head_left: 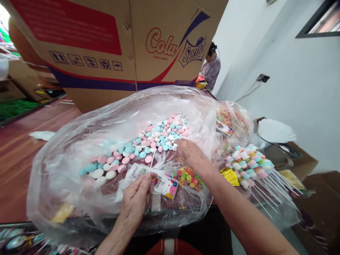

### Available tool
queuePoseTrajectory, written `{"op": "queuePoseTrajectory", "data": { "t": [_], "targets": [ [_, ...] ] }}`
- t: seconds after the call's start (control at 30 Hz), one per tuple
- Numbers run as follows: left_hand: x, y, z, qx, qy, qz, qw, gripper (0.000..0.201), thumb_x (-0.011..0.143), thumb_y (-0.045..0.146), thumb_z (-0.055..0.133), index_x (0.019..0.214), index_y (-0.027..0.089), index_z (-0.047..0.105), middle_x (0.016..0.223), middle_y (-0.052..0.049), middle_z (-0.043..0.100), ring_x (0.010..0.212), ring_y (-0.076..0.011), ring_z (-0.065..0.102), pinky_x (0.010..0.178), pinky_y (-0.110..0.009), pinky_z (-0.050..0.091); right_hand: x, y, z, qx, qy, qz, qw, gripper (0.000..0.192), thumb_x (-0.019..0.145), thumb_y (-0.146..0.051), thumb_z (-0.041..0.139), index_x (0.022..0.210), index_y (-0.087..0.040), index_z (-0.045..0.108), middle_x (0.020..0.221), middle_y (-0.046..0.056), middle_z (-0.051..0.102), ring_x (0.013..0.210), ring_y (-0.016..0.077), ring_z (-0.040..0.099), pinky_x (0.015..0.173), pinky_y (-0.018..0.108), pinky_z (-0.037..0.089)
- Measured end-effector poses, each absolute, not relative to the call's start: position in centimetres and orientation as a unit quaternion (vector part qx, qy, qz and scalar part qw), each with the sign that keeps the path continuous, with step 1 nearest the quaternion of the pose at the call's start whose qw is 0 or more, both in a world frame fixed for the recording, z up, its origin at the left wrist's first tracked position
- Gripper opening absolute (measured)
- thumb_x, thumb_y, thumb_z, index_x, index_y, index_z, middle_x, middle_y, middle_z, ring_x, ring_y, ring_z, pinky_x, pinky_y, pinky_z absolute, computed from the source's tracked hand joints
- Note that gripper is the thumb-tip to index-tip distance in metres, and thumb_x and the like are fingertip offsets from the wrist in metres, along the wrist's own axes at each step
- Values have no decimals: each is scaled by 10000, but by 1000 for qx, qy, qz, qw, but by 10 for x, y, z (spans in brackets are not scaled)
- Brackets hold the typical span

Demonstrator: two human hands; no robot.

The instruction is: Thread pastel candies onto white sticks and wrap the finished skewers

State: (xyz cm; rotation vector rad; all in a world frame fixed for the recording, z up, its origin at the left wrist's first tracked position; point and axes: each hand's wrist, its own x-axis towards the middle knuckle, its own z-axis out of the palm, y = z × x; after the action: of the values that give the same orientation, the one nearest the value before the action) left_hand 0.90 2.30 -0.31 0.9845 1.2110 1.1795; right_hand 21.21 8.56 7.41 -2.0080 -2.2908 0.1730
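At the far left, a reddish-brown table (18, 156) carries a large clear plastic bag (66, 148) that billows open across the middle of the view. Behind it stands a cardboard box (106, 46) printed with "Cola" and "Sprite". Inside the bag lies a spread of pastel candies (148, 141) in pink, blue and white, running from the lower left up toward the upper right.

The left hand (134, 202) comes up from the bottom edge, forearm nearly upright, palm down, fingers curled. Its grip is clenched on a small printed packet (159, 180), pinched at the packet's left edge; a thin white stick (152, 159) seems to rise from the hand toward the candies, though the wrinkled plastic makes this hard to be sure of. Just right of the packet sits a cluster of small multicoloured ring candies (190, 177).

The right hand (190, 152) reaches in from the lower right, arm stretched diagonally, wrist bent, fingertips on the candies at the pile's right end. Whether its grip holds a piece I cannot tell, since the fingers hide it.

Further right lies a bundle of finished candy skewers (248, 164), sticks fanning outward, beside a gold wrapper (230, 176). A stack of white paper (276, 131) lies beyond. A person (211, 67) sits in the background by the wall.
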Motion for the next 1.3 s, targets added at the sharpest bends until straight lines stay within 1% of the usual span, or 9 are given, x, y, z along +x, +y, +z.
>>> {"op": "queuePoseTrajectory", "data": {
  "t": [0.13,0.27,0.4,0.53,0.7,0.8,0.93,1.07,1.3],
  "targets": [
    [10,22,0,398,484,487,609,404,815,514,670,1003,156,659,524,83,476,388,-44,248,379,-187,136,204,105,46,-652,-758,4,19,402,913,-35,408,1225,-206,595,1165,134,648,980,232,632,814,322,478],
    [12,21,-1,410,495,481,597,330,823,473,645,988,188,632,518,84,497,373,-57,269,365,-186,167,216,113,33,-646,-758,44,80,239,949,-136,455,1065,-205,653,1035,113,661,934,225,623,799,317,460],
    [11,21,-3,432,507,466,582,304,835,482,615,923,193,649,526,76,483,372,-65,277,354,-196,168,226,121,29,-620,-766,95,142,189,941,-228,507,1059,-216,653,1024,66,673,961,205,602,841,302,436],
    [9,19,-3,446,503,460,580,287,874,464,584,917,188,648,538,73,474,384,-63,284,361,-191,195,221,128,26,-621,-764,107,139,225,916,-185,509,1095,-229,638,1011,62,694,933,207,608,826,306,443],
    [11,19,-3,443,504,459,582,276,882,448,576,931,187,648,552,70,492,380,-61,280,353,-191,214,208,127,30,-635,-758,96,113,166,896,-172,514,1005,-200,635,1067,97,671,980,229,597,862,332,456],
    [11,19,-1,451,510,457,572,281,871,450,585,908,182,660,559,64,495,383,-65,298,353,-196,218,201,118,31,-628,-766,80,110,189,866,-121,525,1025,-175,612,1100,118,658,1020,245,581,890,344,459],
    [10,19,1,468,513,455,558,270,850,445,607,863,183,669,567,58,495,403,-70,306,361,-199,214,192,104,26,-615,-781,31,106,305,873,-28,449,1103,-180,581,1124,139,660,1045,268,578,890,365,470],
    [8,18,-1,472,510,450,561,257,866,439,599,856,190,660,571,58,503,414,-74,333,373,-196,245,191,89,22,-576,-812,-16,88,319,901,-5,386,1097,-162,584,1153,170,630,1059,287,566,911,396,473],
    [8,18,-9,473,506,446,567,258,891,442,590,892,195,662,554,71,487,390,-68,317,361,-193,242,210,71,26,-532,-832,80,133,240,931,-50,397,1012,-192,573,1051,91,634,1027,220,571,909,324,457]
  ]
}}
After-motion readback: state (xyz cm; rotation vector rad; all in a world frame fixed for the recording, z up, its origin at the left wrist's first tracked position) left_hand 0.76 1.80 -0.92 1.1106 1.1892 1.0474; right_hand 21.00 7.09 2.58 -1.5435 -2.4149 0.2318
